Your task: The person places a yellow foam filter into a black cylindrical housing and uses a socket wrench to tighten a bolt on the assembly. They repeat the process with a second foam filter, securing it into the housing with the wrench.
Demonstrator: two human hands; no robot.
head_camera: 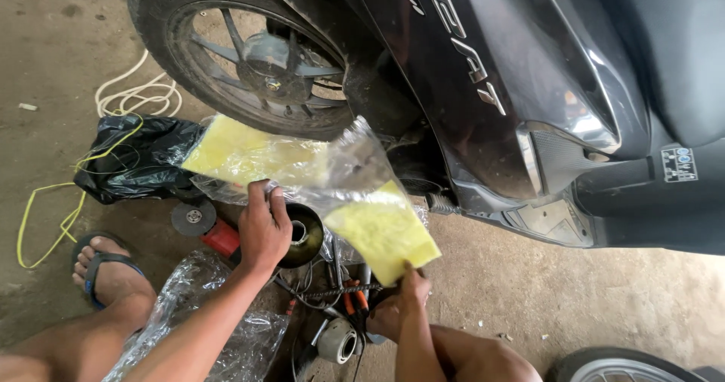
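Observation:
My left hand [263, 227] grips the edge of a clear plastic bag [343, 167] that holds a yellow sheet [245, 154]. My right hand [400, 306] pinches the lower corner of another yellow sheet [381, 231] sticking out of the same bag. The bag is stretched between both hands, just in front of a dark scooter's front wheel [249, 57]. Under the bag lies a dark round metal part [302, 235] with a hole in its middle.
The scooter body [529, 87] fills the upper right. A black plastic bag [132, 159], white and yellow cords [45, 216], an angle grinder with a red body [208, 227], pliers and small parts [340, 314] lie on the concrete floor. My sandalled foot [102, 269] rests at left.

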